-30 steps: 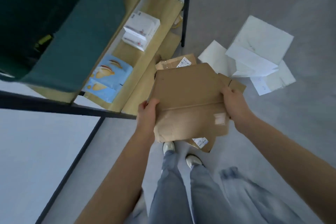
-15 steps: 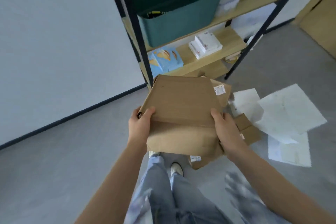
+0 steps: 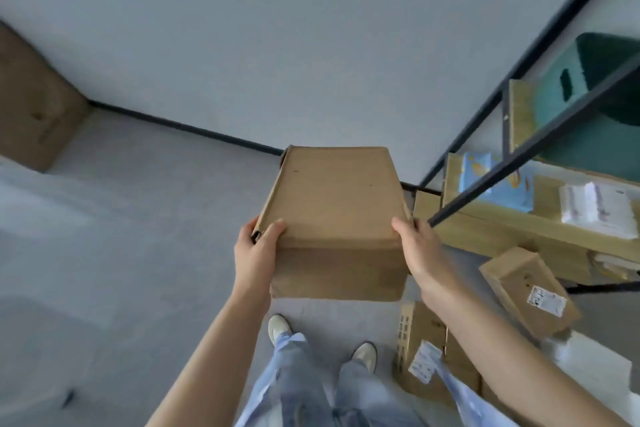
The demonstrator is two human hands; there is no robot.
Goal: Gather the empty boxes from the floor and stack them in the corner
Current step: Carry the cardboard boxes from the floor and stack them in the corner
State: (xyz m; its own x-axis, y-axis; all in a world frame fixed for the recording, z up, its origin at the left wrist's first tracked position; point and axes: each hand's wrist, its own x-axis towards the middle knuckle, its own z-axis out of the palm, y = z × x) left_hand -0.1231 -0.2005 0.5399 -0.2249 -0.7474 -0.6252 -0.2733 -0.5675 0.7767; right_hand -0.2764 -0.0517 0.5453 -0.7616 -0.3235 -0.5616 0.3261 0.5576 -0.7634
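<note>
Head cam: left hand (image 3: 255, 255) and right hand (image 3: 420, 253) grip one cardboard box (image 3: 334, 218) mid-carry, at least two boxes (image 3: 528, 291) left on the floor, and that blurry brown thing in the corner (image 3: 33, 107) might be the stack.

Grey floor (image 3: 145, 253), two labelled cardboard boxes (image 3: 530, 291) on it beside wooden shelf (image 3: 485, 229)
</note>
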